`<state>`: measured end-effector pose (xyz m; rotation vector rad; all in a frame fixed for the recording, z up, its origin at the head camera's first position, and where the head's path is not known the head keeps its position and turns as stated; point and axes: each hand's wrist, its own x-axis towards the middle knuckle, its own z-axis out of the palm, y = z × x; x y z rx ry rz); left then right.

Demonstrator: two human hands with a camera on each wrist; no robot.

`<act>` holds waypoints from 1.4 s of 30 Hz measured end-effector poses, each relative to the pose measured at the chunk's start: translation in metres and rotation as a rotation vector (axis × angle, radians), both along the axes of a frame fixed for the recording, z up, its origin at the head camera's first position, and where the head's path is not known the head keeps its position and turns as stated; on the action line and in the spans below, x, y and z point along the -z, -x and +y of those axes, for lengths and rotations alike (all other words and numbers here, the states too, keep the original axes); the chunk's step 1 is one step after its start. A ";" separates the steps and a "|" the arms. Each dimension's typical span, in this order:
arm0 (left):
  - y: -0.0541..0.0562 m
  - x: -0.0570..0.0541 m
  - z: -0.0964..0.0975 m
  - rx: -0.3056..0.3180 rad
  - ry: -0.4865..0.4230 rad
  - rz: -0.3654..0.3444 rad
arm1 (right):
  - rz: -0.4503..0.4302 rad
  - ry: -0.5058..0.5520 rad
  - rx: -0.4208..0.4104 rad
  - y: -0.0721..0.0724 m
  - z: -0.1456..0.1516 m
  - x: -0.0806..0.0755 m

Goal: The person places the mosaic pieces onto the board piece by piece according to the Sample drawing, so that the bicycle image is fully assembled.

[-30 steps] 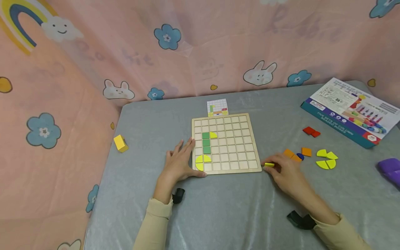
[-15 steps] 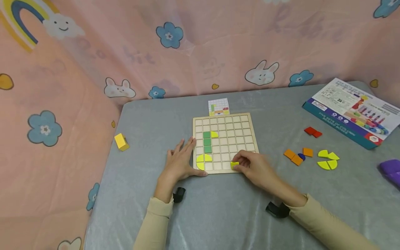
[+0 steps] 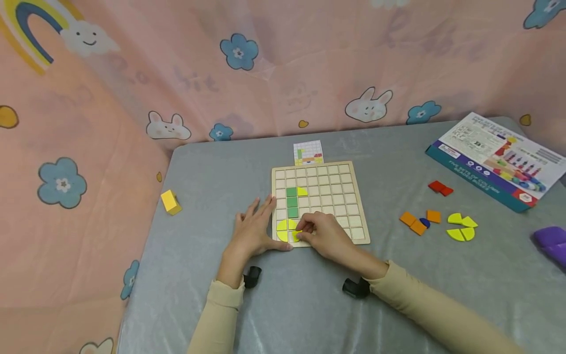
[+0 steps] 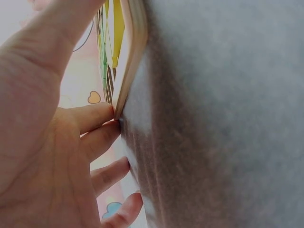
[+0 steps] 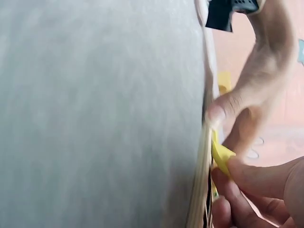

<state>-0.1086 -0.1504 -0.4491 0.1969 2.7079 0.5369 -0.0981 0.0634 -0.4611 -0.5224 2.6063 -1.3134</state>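
A wooden grid board lies on the grey table. Near its lower left, my right hand pinches a yellow quarter-circle tile between thumb and fingers, over the second cell of the front row. My left hand rests at the board's left side, fingers spread, thumb along the front edge; in the left wrist view its fingertips touch the wooden rim. Set in the board are several green square tiles in a column, a yellow tile beside the top one, and more yellow quarter tiles at the lower left.
A printed pattern card sits behind the board. To the right lie red tiles, orange tiles, a blue tile and yellow tiles. Further off are a boxed set and a purple object. A yellow block stands left.
My right hand has carried the yellow tile leftward from beside the board's right edge, across the front row, to its lower left. My left hand has stayed in place.
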 end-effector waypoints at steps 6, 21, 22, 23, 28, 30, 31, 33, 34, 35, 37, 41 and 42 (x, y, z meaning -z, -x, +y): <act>0.000 0.000 0.000 0.009 -0.003 0.010 | 0.031 -0.075 0.039 -0.001 -0.011 0.000; 0.000 0.002 0.000 0.013 -0.001 0.013 | 0.063 -0.179 0.057 0.004 -0.012 0.000; 0.000 0.002 0.000 0.011 -0.002 0.012 | 0.071 -0.187 0.057 0.003 -0.011 0.000; 0.000 0.002 -0.001 0.010 -0.004 0.012 | 0.080 -0.191 0.057 0.002 -0.009 0.000; -0.001 0.003 -0.001 -0.001 -0.011 0.010 | 0.089 -0.199 0.080 0.000 0.008 -0.001; -0.002 0.002 -0.001 -0.004 -0.013 0.008 | 0.083 -0.209 0.100 -0.001 0.019 -0.002; -0.002 0.002 0.000 -0.005 -0.014 0.008 | 0.083 -0.215 0.110 -0.001 0.025 -0.003; -0.002 0.001 0.000 -0.004 -0.016 0.007 | 0.072 -0.220 0.130 0.000 0.039 -0.004; -0.002 0.001 0.000 -0.003 -0.016 0.007 | 0.067 -0.222 0.138 0.000 0.047 -0.005; -0.002 0.001 0.000 -0.002 -0.017 0.008 | 0.055 -0.220 0.147 0.000 0.055 -0.005; -0.002 0.001 -0.001 0.000 -0.016 0.008 | 0.028 -0.227 0.173 0.001 0.070 -0.005; -0.002 0.001 0.000 0.001 -0.021 0.007 | -0.029 -0.228 0.246 0.001 0.100 -0.005; -0.002 0.001 0.000 0.003 -0.022 0.007 | -0.032 -0.233 0.261 0.000 0.107 -0.004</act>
